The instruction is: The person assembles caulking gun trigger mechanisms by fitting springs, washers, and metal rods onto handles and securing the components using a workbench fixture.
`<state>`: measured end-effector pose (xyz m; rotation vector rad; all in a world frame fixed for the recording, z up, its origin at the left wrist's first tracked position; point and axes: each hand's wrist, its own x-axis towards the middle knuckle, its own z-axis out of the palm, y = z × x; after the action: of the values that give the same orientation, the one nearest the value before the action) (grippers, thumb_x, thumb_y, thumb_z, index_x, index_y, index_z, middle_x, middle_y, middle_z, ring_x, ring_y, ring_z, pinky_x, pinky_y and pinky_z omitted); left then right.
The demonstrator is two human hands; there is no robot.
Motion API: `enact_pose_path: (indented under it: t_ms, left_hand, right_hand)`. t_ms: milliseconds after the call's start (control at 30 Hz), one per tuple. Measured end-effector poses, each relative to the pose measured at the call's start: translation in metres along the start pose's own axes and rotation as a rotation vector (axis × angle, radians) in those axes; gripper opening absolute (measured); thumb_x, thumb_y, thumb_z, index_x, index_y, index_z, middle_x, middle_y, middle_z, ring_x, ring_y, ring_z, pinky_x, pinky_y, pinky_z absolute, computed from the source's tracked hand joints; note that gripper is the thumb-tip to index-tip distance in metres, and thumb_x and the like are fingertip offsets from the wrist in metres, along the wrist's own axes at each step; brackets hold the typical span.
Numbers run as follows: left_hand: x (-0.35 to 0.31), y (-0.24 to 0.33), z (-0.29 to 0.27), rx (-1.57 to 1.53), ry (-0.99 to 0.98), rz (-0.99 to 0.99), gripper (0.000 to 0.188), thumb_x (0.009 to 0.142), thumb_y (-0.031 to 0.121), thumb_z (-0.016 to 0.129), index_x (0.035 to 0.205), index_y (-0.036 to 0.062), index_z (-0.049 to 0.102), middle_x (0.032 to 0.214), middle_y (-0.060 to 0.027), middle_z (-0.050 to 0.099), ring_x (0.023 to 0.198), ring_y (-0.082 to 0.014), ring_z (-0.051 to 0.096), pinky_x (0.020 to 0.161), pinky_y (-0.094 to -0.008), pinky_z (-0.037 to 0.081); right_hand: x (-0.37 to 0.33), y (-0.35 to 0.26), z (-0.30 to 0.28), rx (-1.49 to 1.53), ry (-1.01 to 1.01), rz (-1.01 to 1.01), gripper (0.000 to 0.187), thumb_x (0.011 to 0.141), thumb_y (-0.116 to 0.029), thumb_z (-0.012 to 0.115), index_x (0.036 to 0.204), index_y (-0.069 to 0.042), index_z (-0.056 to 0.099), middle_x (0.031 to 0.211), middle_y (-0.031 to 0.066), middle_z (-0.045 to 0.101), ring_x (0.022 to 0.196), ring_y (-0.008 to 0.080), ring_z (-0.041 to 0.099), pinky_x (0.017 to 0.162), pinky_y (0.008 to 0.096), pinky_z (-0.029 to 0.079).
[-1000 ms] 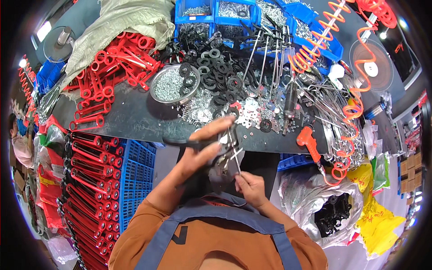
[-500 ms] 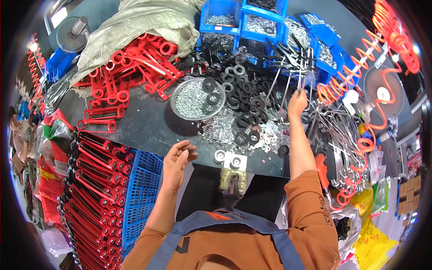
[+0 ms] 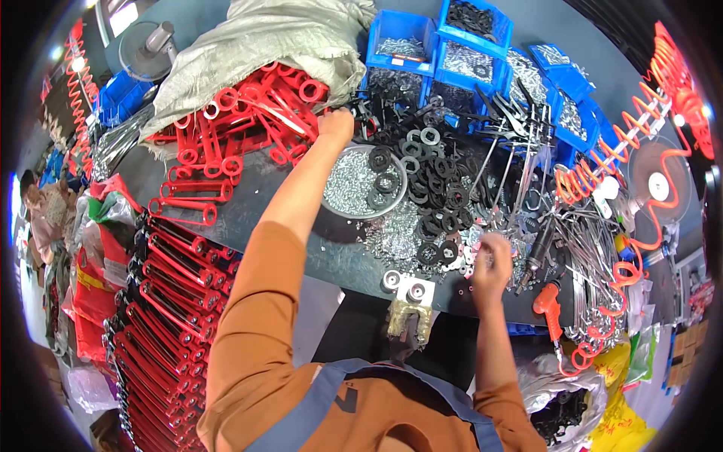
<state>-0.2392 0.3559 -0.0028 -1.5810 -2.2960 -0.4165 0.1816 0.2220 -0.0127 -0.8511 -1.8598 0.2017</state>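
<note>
Left hand (image 3: 337, 126) now forward beside red bar (image 3: 288, 118) aslant toward near right, fingers curled, grasp unclear

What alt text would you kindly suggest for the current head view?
A person's left hand is at red parts spilling from a pale sack; the blurred right hand is near black rings on a dark workbench.

Orange-brown shirt (image 3: 376, 405) with loose, creased sleeves (image 3: 252, 301) of less than full length; smooth blue-grey straps (image 3: 299, 416), seemingly an apron's; dark angular mark (image 3: 347, 400) on the chest
</note>
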Motion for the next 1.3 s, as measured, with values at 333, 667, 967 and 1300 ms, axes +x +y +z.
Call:
enact_pose_path:
  t_ms: [333, 667, 967, 1300]
  left_hand:
    - [-0.022, 0.003, -0.048, -0.471, 0.29, 0.058, 0.026, 0.077, 0.011, 0.069, 0.1, 0.0016, 0.063, 0.102, -0.0164, 0.063, 0.094, -0.0309, 0.062, 0.081, -0.0402, 0.049]
    - [-0.284, 0.116, -0.193, -1.876, -0.803, -0.131, 0.055, 0.073, 0.003, 0.076, 0.118, 0.0023, 0.045, 0.1, -0.012, 0.066, 0.086, -0.0168, 0.064, 0.078, -0.029, 0.05]
    - [-0.374, 0.131, -0.168, -0.879, 0.083, 0.507, 0.078, 0.063, -0.007, 0.07, 0.134, 0.0002, 0.038, 0.131, -0.024, 0.042, 0.114, -0.0377, 0.05, 0.096, -0.042, 0.044]
    - [-0.362, 0.105, -0.164, -1.813, -0.482, -0.185, 0.048, 0.08, -0.007, 0.05, 0.122, 0.0062, 0.032, 0.123, -0.0181, 0.055, 0.088, -0.0124, 0.057, 0.083, -0.0258, 0.048]
  right_hand:
    - [-0.081, -0.044, -0.038, 0.457, -0.184, 0.506, 0.016, 0.087, 0.009, 0.052, 0.097, 0.005, 0.063, 0.101, 0.0077, 0.059, 0.083, 0.011, 0.059, 0.073, 0.0231, 0.049]
    - [-0.049, -0.115, -0.04, 0.649, -0.565, 0.257, 0.028, 0.081, -0.023, 0.073, 0.081, 0.003, 0.063, 0.071, 0.0115, 0.057, 0.064, 0.022, 0.057, 0.061, 0.0327, 0.046]
    - [-0.093, -0.132, -0.047, 0.788, -0.512, 0.395, 0.016, 0.08, -0.008, 0.066, 0.069, 0.001, 0.059, 0.057, 0.0032, 0.051, 0.051, 0.0052, 0.042, 0.045, 0.0265, 0.034]
    - [-0.06, -0.031, 0.001, 0.193, -0.299, 0.384, 0.014, 0.074, -0.004, 0.069, 0.084, -0.002, 0.059, 0.081, 0.0136, 0.061, 0.071, 0.0278, 0.062, 0.062, 0.0354, 0.049]
